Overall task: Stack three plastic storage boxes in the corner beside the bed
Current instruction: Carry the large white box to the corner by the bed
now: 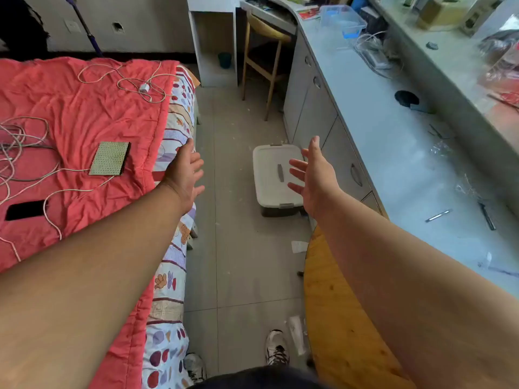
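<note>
While both arms reach forward, neither hand holds anything. Left hand [184, 171]: fingers spread, palm turned inward, level with the edge of the bed [84, 130]. Right hand [314, 175]: fingers spread and slightly curled, palm facing the left one. Gap between the palms is roughly a box-width; this reads as a pre-shaped two-handed reach.

Task object: one white-lidded storage box [273, 178] on the floor tiles [238, 262], beyond and below the right hand, whose fingers overlap its far-right side in view. It sits just beside the cabinet fronts [323, 119], well apart from the left hand. A second box, clear plastic with blue clips [341, 21], rests on the countertop [379, 108] far beyond the right hand. No third box in view.

Judgement: the step in hand is the approach to the floor box. To do it well, step closer and lower the body, since the box is beyond arm's reach as it stands. Take it by the two short ends under the lid rim, not by the grey lid handle [280, 173], which may flex. Check that the end latches are seated so the lid does not lift. The cabinet side leaves little room for right fingers; draw the box leftward first.

Writing: none legible. No brand or label can be read on either box; printed items on the far desk are too small to make out.
</note>
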